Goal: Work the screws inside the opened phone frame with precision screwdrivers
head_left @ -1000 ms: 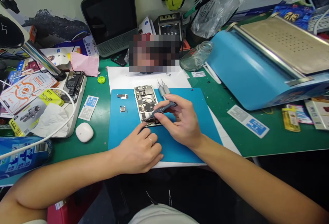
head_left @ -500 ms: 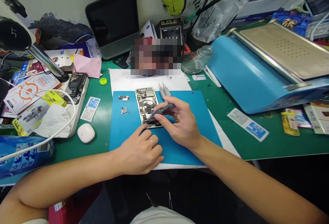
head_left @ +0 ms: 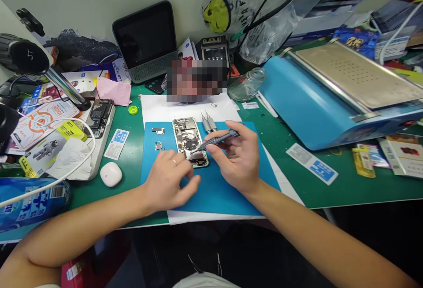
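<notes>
A smartphone [head_left: 191, 136] with its back off and inner parts bare lies on a blue mat [head_left: 224, 200]. My right hand [head_left: 239, 158] is closed pen-like around a dark grey precision screwdriver [head_left: 220, 139], its tip pointing down at the lower part of the phone. Beside the phone's lower left edge hovers my left hand [head_left: 170, 180], loosely curled, thumb apart from the fingers; nothing shows in it, though some fingertips are hidden. Two small phone parts, a metal-shielded piece [head_left: 158, 130] and a small bracket-like piece [head_left: 159, 146], lie left of the phone. Two grey screwdrivers [head_left: 208, 123] sit to its upper right.
At right stands a blue machine [head_left: 294, 103] with a perforated metal plate. A glass jar [head_left: 246, 84] and a propped screen device [head_left: 145, 37] are behind. Left are a white earbud case [head_left: 111, 174], another opened phone [head_left: 100, 116], boxes, a white cable and a microscope stand [head_left: 66, 87].
My left hand has drawn back from the phone's lower edge and moved left, its thumb now apart. My right hand has shifted slightly right, still with the screwdriver. The view has tilted a little.
</notes>
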`<state>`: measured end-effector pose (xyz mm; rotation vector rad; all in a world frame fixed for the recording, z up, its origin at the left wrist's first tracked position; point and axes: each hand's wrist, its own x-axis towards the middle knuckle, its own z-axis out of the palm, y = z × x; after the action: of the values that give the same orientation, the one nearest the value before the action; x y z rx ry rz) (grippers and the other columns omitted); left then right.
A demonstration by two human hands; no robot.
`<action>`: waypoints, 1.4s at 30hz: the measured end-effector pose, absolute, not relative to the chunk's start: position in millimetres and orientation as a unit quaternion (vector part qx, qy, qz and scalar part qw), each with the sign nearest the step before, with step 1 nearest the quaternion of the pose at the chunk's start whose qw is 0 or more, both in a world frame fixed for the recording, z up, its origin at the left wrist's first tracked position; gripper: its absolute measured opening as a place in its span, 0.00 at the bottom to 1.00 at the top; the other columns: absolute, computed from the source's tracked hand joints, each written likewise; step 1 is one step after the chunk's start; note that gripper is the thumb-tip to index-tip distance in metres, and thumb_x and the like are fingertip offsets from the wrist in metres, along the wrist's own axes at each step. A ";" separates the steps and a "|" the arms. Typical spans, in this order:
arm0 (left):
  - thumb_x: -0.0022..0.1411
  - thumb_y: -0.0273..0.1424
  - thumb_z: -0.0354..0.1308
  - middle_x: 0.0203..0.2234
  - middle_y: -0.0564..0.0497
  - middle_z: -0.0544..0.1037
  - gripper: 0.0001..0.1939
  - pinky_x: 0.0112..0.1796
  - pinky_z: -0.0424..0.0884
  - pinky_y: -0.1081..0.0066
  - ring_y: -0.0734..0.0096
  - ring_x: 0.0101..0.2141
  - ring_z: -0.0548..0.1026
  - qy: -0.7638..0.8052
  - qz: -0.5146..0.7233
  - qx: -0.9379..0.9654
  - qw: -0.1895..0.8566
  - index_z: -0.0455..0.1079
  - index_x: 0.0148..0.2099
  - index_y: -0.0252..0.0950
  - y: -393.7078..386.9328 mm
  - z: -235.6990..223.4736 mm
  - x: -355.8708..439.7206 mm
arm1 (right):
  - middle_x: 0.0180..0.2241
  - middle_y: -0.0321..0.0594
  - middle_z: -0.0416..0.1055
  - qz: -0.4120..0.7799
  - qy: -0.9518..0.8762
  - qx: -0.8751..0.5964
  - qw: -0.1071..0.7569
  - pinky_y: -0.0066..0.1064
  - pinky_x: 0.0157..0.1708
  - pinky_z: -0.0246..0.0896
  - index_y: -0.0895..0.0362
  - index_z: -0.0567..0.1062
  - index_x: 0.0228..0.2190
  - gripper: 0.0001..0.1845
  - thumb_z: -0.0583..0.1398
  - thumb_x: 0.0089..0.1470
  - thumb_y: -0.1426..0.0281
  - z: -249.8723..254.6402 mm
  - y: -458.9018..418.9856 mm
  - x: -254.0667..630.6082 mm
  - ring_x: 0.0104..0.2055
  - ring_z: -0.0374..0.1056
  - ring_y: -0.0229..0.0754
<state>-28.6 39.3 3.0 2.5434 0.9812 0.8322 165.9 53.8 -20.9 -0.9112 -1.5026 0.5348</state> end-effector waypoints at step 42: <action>0.73 0.34 0.55 0.28 0.53 0.78 0.11 0.38 0.60 0.65 0.68 0.32 0.70 0.428 0.298 0.816 0.248 0.76 0.39 0.38 52.5 3.1 -30.9 | 0.38 0.38 0.77 0.225 -0.717 -0.295 0.590 0.38 0.35 0.78 0.41 0.59 0.62 0.32 0.62 0.61 0.71 11.3 76.4 168.1 0.37 0.76 0.44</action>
<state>-30.9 52.5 3.1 2.2236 1.1673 0.8124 168.1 76.4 11.3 -0.6869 -1.6697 0.5234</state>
